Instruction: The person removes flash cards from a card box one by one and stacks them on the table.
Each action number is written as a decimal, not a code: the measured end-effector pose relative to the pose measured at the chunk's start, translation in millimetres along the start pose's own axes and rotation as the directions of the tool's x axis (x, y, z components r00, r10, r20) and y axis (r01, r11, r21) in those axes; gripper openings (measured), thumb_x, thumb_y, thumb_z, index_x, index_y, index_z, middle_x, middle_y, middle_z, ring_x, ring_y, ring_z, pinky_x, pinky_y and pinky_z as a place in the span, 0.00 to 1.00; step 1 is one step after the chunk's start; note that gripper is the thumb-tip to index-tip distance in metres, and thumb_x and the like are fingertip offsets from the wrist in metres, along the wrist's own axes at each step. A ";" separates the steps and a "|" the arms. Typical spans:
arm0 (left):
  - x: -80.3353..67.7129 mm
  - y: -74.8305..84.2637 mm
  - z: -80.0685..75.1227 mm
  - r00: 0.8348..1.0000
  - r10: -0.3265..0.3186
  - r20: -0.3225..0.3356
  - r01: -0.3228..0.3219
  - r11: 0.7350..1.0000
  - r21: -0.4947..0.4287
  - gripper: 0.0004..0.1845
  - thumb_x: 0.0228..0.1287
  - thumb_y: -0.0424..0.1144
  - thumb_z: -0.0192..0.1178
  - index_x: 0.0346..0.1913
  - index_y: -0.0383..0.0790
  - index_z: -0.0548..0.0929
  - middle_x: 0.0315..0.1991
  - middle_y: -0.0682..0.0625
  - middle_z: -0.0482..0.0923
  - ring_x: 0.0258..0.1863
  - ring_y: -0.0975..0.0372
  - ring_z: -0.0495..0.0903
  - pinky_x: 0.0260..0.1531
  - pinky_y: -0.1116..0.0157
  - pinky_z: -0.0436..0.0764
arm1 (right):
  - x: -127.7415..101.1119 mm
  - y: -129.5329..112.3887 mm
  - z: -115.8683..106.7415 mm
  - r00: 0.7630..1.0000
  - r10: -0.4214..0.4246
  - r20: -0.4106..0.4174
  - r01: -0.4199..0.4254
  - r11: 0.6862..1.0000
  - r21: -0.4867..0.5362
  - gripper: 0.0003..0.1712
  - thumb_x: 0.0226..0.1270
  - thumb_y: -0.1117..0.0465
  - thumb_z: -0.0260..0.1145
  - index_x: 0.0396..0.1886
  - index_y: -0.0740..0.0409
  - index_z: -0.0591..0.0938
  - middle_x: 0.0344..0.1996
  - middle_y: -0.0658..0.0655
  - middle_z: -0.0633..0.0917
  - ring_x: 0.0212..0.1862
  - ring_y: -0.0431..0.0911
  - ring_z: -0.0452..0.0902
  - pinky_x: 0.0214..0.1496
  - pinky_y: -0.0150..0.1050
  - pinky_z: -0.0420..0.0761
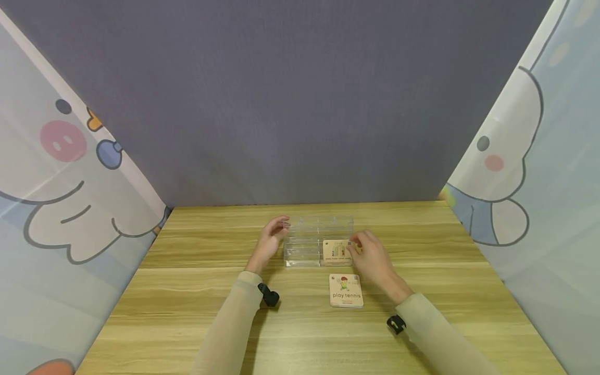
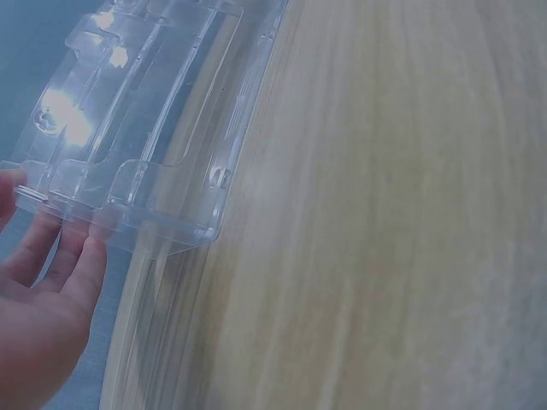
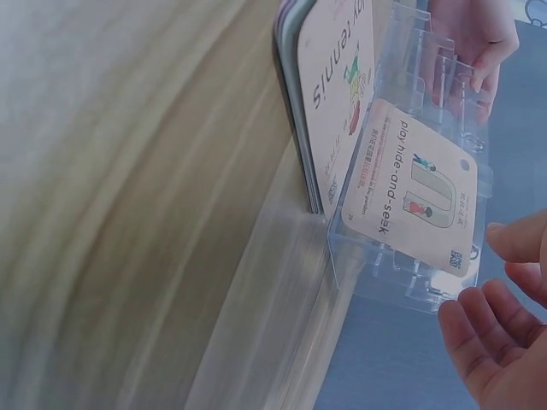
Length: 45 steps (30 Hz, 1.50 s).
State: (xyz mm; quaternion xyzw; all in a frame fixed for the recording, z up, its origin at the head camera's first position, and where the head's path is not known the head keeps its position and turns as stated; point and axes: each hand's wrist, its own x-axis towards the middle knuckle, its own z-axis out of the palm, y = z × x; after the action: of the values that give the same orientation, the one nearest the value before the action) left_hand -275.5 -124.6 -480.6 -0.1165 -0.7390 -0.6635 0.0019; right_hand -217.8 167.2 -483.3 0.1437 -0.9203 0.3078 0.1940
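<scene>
A clear plastic holder (image 1: 301, 255) with tiered pockets stands on the table. My left hand (image 1: 271, 240) grips its left side, the thumb at the edge and the fingers against the side wall (image 2: 81, 218). In the front right pocket sits a "play hide-and-seek" card (image 3: 416, 184), tilted back with its picture facing me. My right hand (image 1: 373, 259) is at the right end of the holder; in the right wrist view its thumb (image 3: 517, 239) and fingers are spread apart beside the card's corner, holding nothing. A stack of cards (image 1: 346, 290), "play tennis" on top, lies before the holder.
The wood-grain table (image 1: 300, 338) ends at a dark grey panel (image 1: 300, 104) behind the holder. Cartoon-printed curtains (image 1: 47, 172) hang along the left and right sides. A black wrist device (image 1: 269, 295) is on the left sleeve, another (image 1: 396, 324) on the right.
</scene>
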 end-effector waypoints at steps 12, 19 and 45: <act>9.0 -19.7 -1.1 1.000 -0.014 -0.009 0.014 1.000 -0.001 0.19 0.75 0.23 0.51 0.66 0.31 0.75 0.58 0.30 0.75 0.62 0.39 0.73 0.59 0.54 0.74 | 5.3 3.0 4.5 0.999 0.028 0.018 -0.028 1.000 -0.013 0.13 0.64 0.65 0.74 0.46 0.64 0.83 0.38 0.56 0.80 0.40 0.49 0.78 0.39 0.44 0.82; 13.8 -34.9 -0.9 1.000 -0.011 -0.023 0.011 1.000 -0.022 0.19 0.76 0.26 0.52 0.67 0.34 0.75 0.60 0.28 0.74 0.63 0.40 0.73 0.61 0.53 0.72 | 7.2 5.6 7.4 1.000 0.019 0.024 -0.018 1.000 -0.022 0.12 0.64 0.66 0.74 0.45 0.64 0.84 0.37 0.56 0.80 0.39 0.49 0.78 0.38 0.43 0.82; 13.0 -33.4 1.4 0.998 -0.010 -0.065 0.011 1.000 0.011 0.19 0.75 0.25 0.54 0.64 0.37 0.78 0.56 0.36 0.79 0.59 0.47 0.76 0.59 0.53 0.75 | 8.3 5.1 12.7 0.994 0.038 0.100 -0.036 0.999 -0.026 0.12 0.65 0.68 0.72 0.47 0.65 0.84 0.40 0.55 0.79 0.38 0.44 0.76 0.37 0.36 0.80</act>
State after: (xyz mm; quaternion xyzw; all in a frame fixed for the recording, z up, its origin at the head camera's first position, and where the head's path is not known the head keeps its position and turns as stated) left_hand -293.8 -124.1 -511.5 -0.0909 -0.7429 -0.6628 0.0232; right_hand -230.6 162.0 -491.6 0.1397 -0.9350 0.2926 0.1436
